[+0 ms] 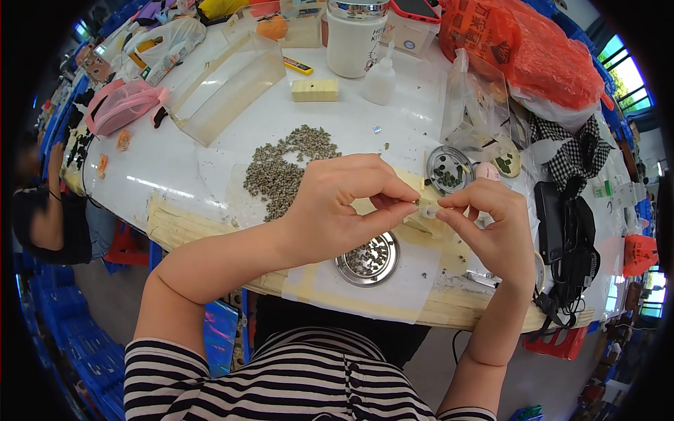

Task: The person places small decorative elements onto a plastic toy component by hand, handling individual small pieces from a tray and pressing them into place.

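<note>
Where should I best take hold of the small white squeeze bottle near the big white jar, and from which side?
Grip the small white squeeze bottle around its round body, below the thin nozzle, probably coming from its near side. It stands upright, and the big white jar is close on its far left, so that side is cramped. The nozzle looks too narrow to hold firmly.

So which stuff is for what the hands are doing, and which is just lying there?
In use:
left hand
right hand
tiny piece pinched between them
pile of small grey-green bits
round metal dish

Lying about:
pink fan
white jar
orange bags
</note>
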`<state>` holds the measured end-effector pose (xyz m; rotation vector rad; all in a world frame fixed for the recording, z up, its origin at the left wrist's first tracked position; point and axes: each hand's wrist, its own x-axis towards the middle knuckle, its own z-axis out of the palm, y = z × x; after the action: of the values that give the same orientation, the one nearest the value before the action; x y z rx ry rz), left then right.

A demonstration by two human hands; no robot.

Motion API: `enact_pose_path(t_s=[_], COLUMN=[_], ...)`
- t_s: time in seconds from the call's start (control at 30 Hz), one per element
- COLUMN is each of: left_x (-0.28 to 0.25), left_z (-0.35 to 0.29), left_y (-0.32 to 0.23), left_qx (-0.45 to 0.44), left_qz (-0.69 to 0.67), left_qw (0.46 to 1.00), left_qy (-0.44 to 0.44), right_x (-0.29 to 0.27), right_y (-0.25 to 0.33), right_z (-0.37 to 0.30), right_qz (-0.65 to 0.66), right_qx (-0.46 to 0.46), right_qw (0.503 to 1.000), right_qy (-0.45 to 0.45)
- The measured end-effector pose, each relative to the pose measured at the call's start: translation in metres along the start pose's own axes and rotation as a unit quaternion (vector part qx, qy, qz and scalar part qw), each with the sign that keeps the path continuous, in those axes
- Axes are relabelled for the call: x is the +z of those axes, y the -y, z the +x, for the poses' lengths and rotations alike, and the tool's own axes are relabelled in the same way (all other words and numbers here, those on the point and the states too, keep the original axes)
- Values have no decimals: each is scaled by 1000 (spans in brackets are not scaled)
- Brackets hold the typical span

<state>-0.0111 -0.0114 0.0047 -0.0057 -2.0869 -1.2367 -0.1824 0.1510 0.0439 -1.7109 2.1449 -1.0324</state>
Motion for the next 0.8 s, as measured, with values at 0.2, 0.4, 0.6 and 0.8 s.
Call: enact_pose_path(t_s=[0.2,0.4,0.6,0.8], left_x=[1,0,0,0], left_z=[0,0,-2,-1], left_y=[0,-3,-4,-3], left_qx=[6,-6,-3,-4], left_qz=[3,-1,-2,-13], left_qw=[1000,1000,1000,1000], left_qy=[2,14,20,18], right_x=[-13,19,33,35], right_y=[16,13,11,11], right_z=[-3,-10,-11,-11], right_qz=[9,126,184,221], right_qx=[-54,-86,-114,-103], right_qw=[991,970,961,958], right_qy=[-118,-188,-170,-150])
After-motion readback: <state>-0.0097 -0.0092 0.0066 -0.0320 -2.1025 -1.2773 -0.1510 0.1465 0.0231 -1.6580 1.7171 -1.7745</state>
